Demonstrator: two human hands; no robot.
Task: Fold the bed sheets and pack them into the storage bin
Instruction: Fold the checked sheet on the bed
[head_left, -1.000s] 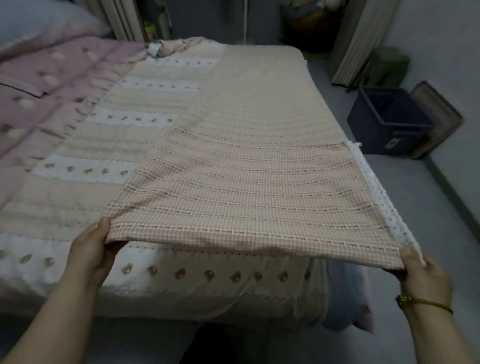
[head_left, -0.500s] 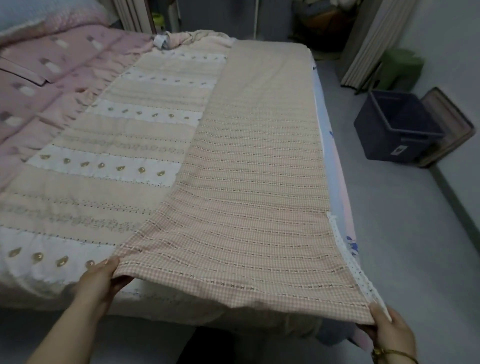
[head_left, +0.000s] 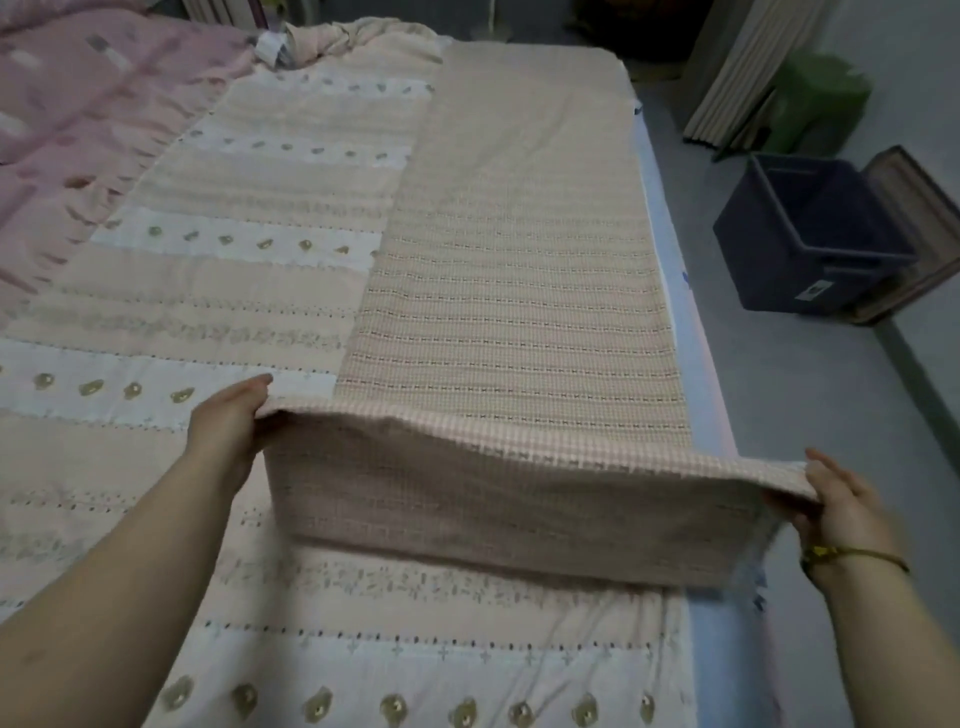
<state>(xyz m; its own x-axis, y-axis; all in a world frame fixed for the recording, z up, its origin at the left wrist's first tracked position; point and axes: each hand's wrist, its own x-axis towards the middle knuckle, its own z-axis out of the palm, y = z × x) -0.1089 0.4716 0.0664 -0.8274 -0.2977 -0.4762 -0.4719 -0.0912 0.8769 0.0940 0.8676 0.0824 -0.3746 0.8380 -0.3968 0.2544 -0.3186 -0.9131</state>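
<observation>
At the near end of the bed (head_left: 719, 652), the sheet (head_left: 519, 312) is pinched by both front corners: the left hand (head_left: 228, 426) has its grip closed on one, the right hand (head_left: 841, 504) on the other. The edge is held lifted and taut, probably so it can be carried over for a clean crosswise fold. The rest is laid flat along the bed's right side, over a quilt (head_left: 156, 322). Well off on the floor (head_left: 831, 415), the bin (head_left: 810, 244) is left open. Nothing can be made out inside, but it's dark in there.
</observation>
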